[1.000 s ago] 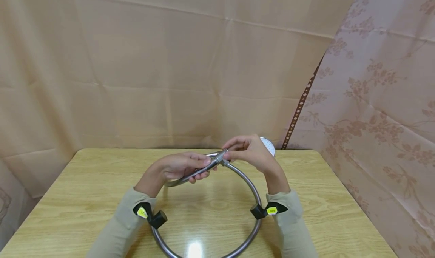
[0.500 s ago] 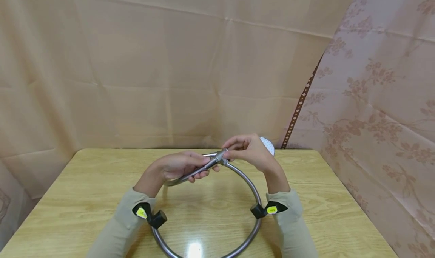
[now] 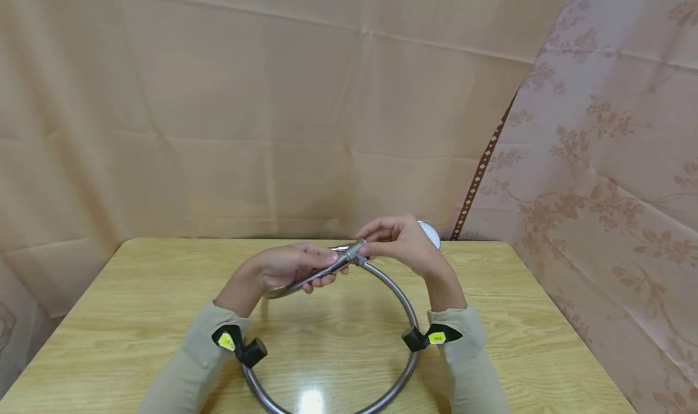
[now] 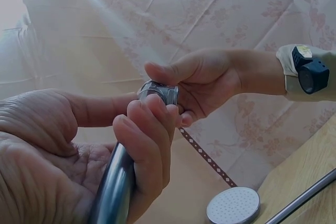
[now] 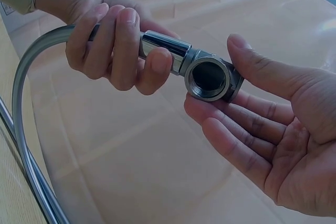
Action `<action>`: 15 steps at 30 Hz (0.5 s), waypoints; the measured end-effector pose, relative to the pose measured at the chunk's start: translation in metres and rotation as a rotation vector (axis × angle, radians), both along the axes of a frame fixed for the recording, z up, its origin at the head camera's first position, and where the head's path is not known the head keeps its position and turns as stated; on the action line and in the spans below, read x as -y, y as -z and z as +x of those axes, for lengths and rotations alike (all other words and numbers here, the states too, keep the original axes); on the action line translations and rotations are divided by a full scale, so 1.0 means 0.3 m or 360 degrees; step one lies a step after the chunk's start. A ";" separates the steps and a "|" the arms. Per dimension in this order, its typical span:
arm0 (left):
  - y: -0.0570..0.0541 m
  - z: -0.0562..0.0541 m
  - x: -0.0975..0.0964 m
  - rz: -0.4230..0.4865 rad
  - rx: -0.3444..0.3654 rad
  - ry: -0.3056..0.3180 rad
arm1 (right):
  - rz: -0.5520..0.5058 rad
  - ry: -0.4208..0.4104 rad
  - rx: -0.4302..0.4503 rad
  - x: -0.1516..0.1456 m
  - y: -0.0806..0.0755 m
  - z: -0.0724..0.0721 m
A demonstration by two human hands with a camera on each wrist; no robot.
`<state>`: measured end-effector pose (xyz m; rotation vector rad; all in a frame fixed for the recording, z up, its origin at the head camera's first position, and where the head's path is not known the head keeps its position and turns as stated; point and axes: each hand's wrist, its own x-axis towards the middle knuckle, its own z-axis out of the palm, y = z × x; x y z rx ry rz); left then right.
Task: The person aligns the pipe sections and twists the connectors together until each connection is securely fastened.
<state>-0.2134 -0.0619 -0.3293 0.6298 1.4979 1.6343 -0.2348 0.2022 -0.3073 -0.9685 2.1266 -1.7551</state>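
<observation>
My left hand (image 3: 291, 265) holds the end of a grey metal shower hose (image 3: 400, 293), its fingers curled round the chrome end sleeve (image 5: 165, 45). Against that sleeve sits a small metal tee fitting (image 5: 207, 80); in the right wrist view its round, threaded opening faces the camera. My right hand (image 3: 406, 244) pinches the fitting from the other side between thumb and fingers. From the hands the hose loops down over the table toward the front edge. Behind the right hand shows part of a round white shower head (image 3: 429, 234), more fully visible in the left wrist view.
The wooden table (image 3: 491, 317) spans the lower head view. A chrome tube (image 3: 340, 248), partly hidden, lies behind the hands. Beige cloth (image 3: 245, 111) hangs at the back, and a floral curtain (image 3: 611, 190) at the right.
</observation>
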 end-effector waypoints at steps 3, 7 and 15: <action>0.002 0.001 -0.001 -0.0008 -0.0009 -0.0005 | 0.0015 0.0013 -0.0004 -0.002 -0.003 0.003; 0.003 0.004 -0.003 -0.0019 -0.0023 -0.0025 | 0.0035 0.0028 0.0008 -0.004 -0.008 0.008; 0.000 0.014 -0.012 -0.0033 -0.0052 -0.0072 | 0.0050 0.0065 0.0056 -0.008 -0.012 0.009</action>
